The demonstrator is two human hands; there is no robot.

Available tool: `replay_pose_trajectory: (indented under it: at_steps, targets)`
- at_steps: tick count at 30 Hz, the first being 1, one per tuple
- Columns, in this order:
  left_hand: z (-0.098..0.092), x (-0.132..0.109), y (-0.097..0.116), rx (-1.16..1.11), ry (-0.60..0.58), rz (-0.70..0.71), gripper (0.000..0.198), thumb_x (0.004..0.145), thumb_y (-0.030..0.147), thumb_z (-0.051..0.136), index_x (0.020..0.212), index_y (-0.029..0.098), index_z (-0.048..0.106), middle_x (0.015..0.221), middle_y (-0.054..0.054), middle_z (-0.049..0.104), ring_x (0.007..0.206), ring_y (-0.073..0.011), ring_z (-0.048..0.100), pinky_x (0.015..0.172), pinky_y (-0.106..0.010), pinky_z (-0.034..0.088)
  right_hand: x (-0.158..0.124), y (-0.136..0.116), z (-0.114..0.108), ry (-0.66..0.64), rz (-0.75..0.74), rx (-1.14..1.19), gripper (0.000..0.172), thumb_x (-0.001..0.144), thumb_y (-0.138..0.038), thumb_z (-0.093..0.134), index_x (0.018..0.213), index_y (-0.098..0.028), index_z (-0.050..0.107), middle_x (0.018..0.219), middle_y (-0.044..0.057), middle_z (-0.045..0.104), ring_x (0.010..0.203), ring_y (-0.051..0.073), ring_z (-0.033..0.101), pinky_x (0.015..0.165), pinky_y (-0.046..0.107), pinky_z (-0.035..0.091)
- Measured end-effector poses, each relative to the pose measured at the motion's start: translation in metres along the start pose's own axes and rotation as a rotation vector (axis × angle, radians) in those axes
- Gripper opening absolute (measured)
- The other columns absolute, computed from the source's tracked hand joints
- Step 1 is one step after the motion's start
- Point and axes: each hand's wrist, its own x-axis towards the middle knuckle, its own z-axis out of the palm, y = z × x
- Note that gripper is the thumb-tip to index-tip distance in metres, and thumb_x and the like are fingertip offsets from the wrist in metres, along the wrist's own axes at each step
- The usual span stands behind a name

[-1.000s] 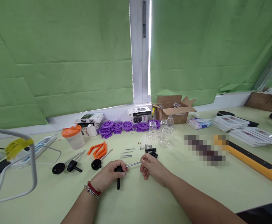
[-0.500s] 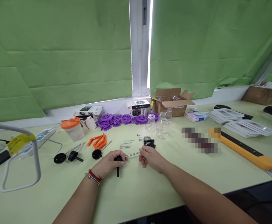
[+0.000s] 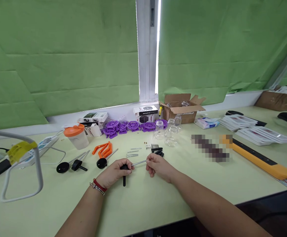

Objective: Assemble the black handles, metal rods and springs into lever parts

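My left hand point(image 3: 113, 172) is closed around a black T-shaped handle point(image 3: 124, 179) whose stem points toward me. A thin metal rod point(image 3: 138, 162) runs from that handle to my right hand point(image 3: 158, 167), which pinches the rod's far end. Both hands rest on the pale green table point(image 3: 143, 197). Just beyond my right hand lie small black parts point(image 3: 157, 151), springs point(image 3: 154, 145) and loose metal pins point(image 3: 132, 153).
Left of my hands lie black knobs with rods point(image 3: 70, 164), orange plastic pieces point(image 3: 103, 149) and an orange-lidded cup point(image 3: 76, 135). Behind are purple wheels point(image 3: 131, 126), glass jars point(image 3: 169, 131), a cardboard box point(image 3: 181, 107), small boxes point(image 3: 145, 113). A yellow-black bar point(image 3: 259, 158) and stacked packets point(image 3: 254, 130) lie right; a wire frame point(image 3: 20, 171) left.
The view has tilted up a little, so everything sits higher in the frame. My hands keep the same grip on the handle and rod.
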Motion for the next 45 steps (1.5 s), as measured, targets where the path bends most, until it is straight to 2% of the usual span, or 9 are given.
replay_pose_trajectory:
  at_steps: [8,16,23,36,45]
  targets:
    - [-0.0023,0.0011,-0.0044,0.004,0.001,0.013,0.015,0.070,0.024,0.063,0.080,0.017,0.055,0.092,-0.004,0.060,0.086,-0.0159,0.050,0.078,-0.028,0.039,0.0010,0.0049,-0.0024,-0.014,-0.011,-0.006,0.021,0.080,-0.039,0.052,0.080,-0.019,0.046,0.068,0.000,0.058,0.052,0.010,0.051,0.049,0.026,0.045]
    - [-0.0023,0.0003,-0.0024,-0.004,-0.020,-0.005,0.016,0.070,0.026,0.063,0.079,0.016,0.054,0.089,-0.003,0.059,0.082,-0.0148,0.049,0.076,-0.028,0.039,0.0001,-0.0012,0.0002,-0.012,0.012,-0.005,0.018,0.081,-0.036,0.049,0.078,-0.018,0.045,0.066,0.000,0.056,0.050,0.010,0.051,0.047,0.025,0.043]
    - [-0.0031,0.0006,-0.0046,0.005,-0.028,0.002,0.012,0.072,0.023,0.062,0.080,0.016,0.055,0.089,-0.003,0.059,0.082,-0.0139,0.048,0.076,-0.027,0.038,0.0027,0.0043,-0.0031,-0.040,0.009,0.033,0.015,0.082,-0.032,0.047,0.089,-0.020,0.043,0.067,-0.001,0.056,0.051,0.011,0.052,0.048,0.027,0.044]
    - [-0.0001,-0.0002,0.0017,0.045,-0.015,0.005,0.014,0.070,0.026,0.062,0.078,0.017,0.056,0.088,-0.004,0.059,0.083,-0.0158,0.049,0.076,-0.028,0.038,-0.0009,-0.0007,-0.0009,-0.036,0.020,0.005,0.010,0.083,-0.029,0.045,0.083,-0.020,0.042,0.066,-0.002,0.056,0.050,0.010,0.051,0.047,0.025,0.043]
    - [-0.0022,0.0003,-0.0007,0.037,-0.022,0.004,0.013,0.070,0.024,0.062,0.079,0.017,0.056,0.089,-0.003,0.060,0.085,-0.0158,0.050,0.078,-0.028,0.038,-0.0009,-0.0016,-0.0008,-0.038,0.021,0.017,0.014,0.082,-0.032,0.048,0.083,-0.020,0.042,0.066,-0.001,0.057,0.051,0.010,0.051,0.048,0.026,0.043]
